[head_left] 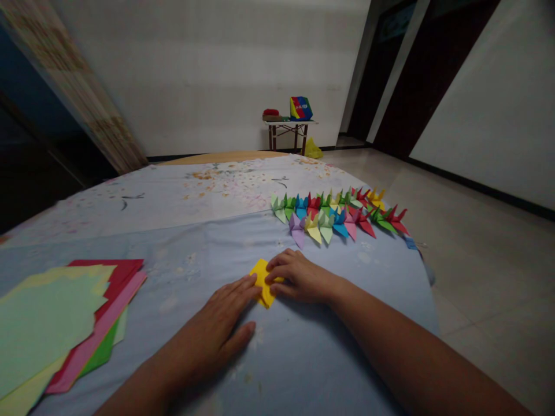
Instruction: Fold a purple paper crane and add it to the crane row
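Note:
A small folded yellow paper [261, 278] lies on the light blue cloth [303, 358] in front of me. My left hand [223, 326] lies flat and open, its fingertips touching the paper's left edge. My right hand [297, 276] rests on the paper's right side with the fingers curled and pressed down on it. Beyond the hands, several folded paper cranes [336, 215] in many colours stand in two rows.
A stack of coloured paper sheets [60, 323] lies at the left. The cloth's right edge [427, 271] drops to a tiled floor. A small table [288, 132] with a colourful box stands by the far wall. A curtain [87, 98] hangs at the left.

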The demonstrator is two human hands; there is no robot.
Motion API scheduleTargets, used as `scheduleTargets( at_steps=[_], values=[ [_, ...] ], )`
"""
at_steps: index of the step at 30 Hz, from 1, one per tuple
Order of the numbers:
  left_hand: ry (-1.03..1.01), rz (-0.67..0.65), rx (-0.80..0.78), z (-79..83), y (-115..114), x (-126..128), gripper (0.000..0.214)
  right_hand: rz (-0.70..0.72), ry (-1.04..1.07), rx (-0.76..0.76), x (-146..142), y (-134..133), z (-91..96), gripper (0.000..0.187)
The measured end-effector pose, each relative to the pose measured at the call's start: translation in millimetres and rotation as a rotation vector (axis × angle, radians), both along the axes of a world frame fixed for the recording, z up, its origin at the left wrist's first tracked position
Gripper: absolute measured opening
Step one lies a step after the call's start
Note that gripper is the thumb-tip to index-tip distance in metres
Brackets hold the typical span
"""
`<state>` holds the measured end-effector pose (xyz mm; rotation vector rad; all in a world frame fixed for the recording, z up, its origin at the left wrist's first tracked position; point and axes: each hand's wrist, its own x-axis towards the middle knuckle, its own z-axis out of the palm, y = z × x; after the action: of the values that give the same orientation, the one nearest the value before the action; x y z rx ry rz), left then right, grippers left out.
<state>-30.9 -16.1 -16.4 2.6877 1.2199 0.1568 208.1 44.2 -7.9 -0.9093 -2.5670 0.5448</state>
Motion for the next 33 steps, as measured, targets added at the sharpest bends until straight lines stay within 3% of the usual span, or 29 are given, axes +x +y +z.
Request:
scheduleTargets(
  at_steps=[5, 11, 23, 33],
  values=[
    [-0.006, -0.034, -0.059, 8.3, 0.8, -3.2, 0.052, 0.010, -0.002, -0.004, 0.6, 0.8, -1.0, 0.018],
    [0.025, -0.051, 0.014, 13.8, -1.6, 3.2, 0.050, 0.006, -0.002, -0.002, 0.8, 0.0, -0.8, 0.018],
    [0.125, -0.068, 0.026, 10.8, -3.0, 4.3, 0.053, -0.001, -0.005, 0.013, -0.3, -1.5, 0.1, 0.018],
    [0.047, -0.043, 0.035, 10.4, -2.7, 7.7, 0.050, -0.071, -0.032, 0.052, -8.8, -9.5, 2.7, 0.036]
  ],
)
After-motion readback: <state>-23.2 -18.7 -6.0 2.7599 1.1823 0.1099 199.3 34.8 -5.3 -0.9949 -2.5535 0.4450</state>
